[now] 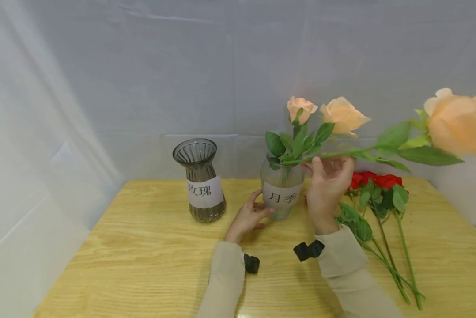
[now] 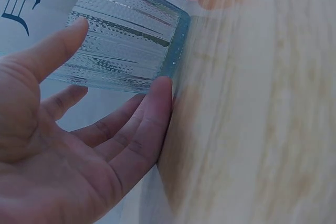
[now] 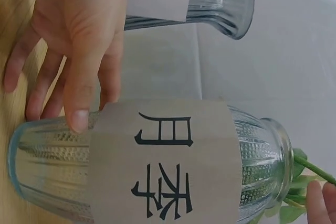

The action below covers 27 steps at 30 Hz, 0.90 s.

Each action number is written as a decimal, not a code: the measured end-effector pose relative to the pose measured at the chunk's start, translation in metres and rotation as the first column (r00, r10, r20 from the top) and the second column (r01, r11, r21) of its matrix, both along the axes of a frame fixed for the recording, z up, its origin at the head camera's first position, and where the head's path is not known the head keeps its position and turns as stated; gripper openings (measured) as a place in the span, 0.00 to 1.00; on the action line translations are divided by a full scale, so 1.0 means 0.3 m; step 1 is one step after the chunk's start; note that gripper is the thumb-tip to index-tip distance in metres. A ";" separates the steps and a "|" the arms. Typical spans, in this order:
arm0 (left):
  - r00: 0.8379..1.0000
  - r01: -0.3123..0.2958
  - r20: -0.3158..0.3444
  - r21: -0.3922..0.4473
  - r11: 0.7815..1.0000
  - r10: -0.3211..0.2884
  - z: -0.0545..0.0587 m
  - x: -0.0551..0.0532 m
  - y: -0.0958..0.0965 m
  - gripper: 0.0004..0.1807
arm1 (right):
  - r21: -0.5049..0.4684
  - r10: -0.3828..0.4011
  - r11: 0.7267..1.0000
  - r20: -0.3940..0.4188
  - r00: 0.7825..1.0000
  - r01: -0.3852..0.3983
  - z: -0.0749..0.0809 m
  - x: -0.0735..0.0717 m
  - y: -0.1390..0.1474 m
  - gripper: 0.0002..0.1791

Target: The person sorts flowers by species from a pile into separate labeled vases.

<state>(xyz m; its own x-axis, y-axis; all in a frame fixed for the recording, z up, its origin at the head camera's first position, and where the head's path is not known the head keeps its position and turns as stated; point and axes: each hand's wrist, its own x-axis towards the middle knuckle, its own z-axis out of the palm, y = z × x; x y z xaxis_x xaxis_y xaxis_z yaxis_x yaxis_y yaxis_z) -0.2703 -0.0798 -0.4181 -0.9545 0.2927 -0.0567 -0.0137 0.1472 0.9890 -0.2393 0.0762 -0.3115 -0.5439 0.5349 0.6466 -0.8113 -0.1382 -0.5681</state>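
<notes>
My right hand (image 1: pixel 330 187) pinches the green stem of a large peach rose (image 1: pixel 454 121). The stem slants nearly level, its cut end over the mouth of a clear glass vase (image 1: pixel 279 212). A pale label with dark characters, 月季, is on that vase. My left hand (image 1: pixel 247 218) is at the vase's lower left side. Its thumb lies in front and its other fingers (image 2: pixel 157 103) reach along the base, fingertips right at the glass. Leaves and a small peach rose (image 1: pixel 300 110) stand in the vase; another peach rose (image 1: pixel 343 115) shows behind my right hand.
A grey ribbed glass vase (image 1: pixel 207 214), labelled 玫瑰, stands to the left. Several red roses (image 1: pixel 387 181) lie on the right of the wooden table (image 1: pixel 150 265), stems toward me. Pale sheeting (image 1: pixel 162 88) hangs behind.
</notes>
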 end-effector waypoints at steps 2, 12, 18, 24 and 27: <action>1.000 -0.002 0.004 0.004 1.000 0.002 -0.002 -0.002 0.000 0.42 | 0.037 -0.021 0.999 0.022 1.000 0.020 0.005 -0.005 -0.004 0.09; 1.000 -0.014 0.017 -0.004 1.000 0.014 -0.002 -0.001 0.001 0.42 | 0.283 -0.189 0.946 0.095 0.977 0.156 0.027 -0.035 0.003 0.06; 1.000 -0.016 0.014 -0.008 1.000 0.016 0.006 0.002 0.002 0.41 | 0.428 -0.294 0.877 0.112 0.949 0.221 0.030 -0.046 0.004 0.03; 0.999 -0.022 0.024 -0.012 1.000 0.023 0.009 0.002 0.004 0.41 | 0.561 -0.364 0.798 0.160 0.917 0.219 0.030 -0.044 0.000 0.02; 1.000 -0.020 0.023 -0.008 1.000 0.020 0.011 0.004 0.003 0.41 | 0.632 -0.390 0.746 0.164 0.906 0.207 0.031 -0.046 0.002 0.03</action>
<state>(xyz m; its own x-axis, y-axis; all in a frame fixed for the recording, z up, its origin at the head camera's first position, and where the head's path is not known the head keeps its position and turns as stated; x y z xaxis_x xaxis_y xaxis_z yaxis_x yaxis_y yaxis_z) -0.2689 -0.0789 -0.4147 -0.9587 0.2726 -0.0810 -0.0395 0.1544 0.9872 -0.2531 0.0769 -0.3022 -0.6208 0.2627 0.7386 -0.5541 0.5194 -0.6505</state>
